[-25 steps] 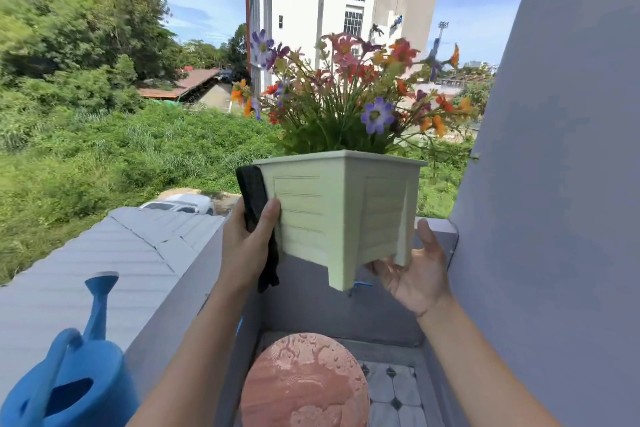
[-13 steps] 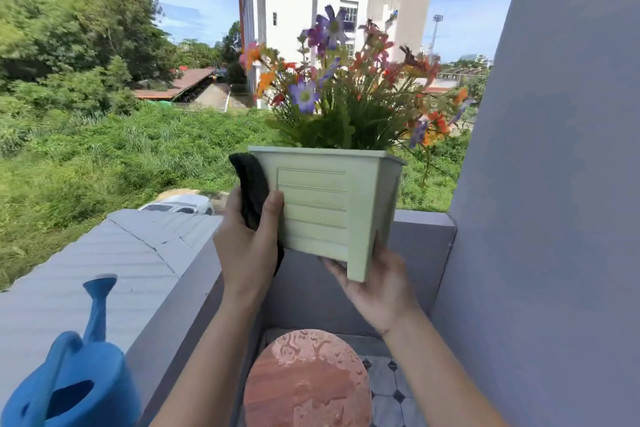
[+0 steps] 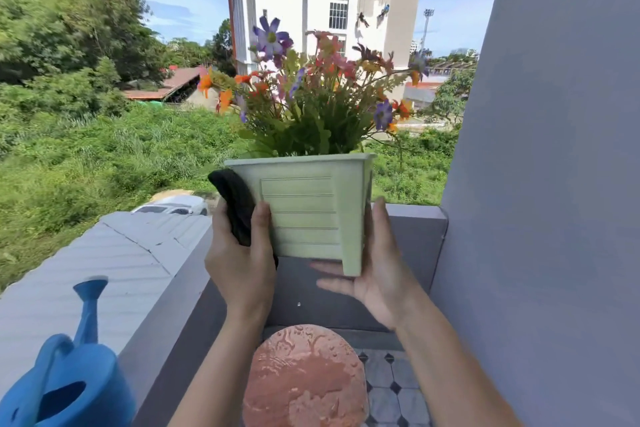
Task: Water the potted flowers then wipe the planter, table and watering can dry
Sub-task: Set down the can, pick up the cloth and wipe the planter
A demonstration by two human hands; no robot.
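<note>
The planter (image 3: 304,215), a pale green square tub crowded with mixed flowers (image 3: 311,94), is held up in the air in front of the grey balcony wall (image 3: 408,243), well clear of the round reddish table (image 3: 304,378) below it, whose top shows pooled water and beads. The blue watering can (image 3: 69,385) stands apart at the lower left, on the ledge side. The step in hand looks like drying the planter's outer faces, and doing it well depends mostly on a steady carry: the tub is top-heavy with stems, so it is best kept level and close to the body, not leaned toward the drop beyond the wall. The right hand (image 3: 377,274) is spread wide, palm cupped under and around the near right corner foot with fingers reaching beneath the base and the thumb up the side; it bears the weight and should stay put while the other side works. The left hand (image 3: 242,267) is closed around a dark cloth (image 3: 235,208), pinning it against the left face with the thumb lying on the front panel. A good stroke would run the cloth top to bottom along each face, pressing into the ribbed grooves where water sits, then turn the tub a quarter on the supporting palm. The underside and feet likely hold drips too, so they deserve a pass before the tub goes back down, and the wet tabletop should be dried first.
</note>
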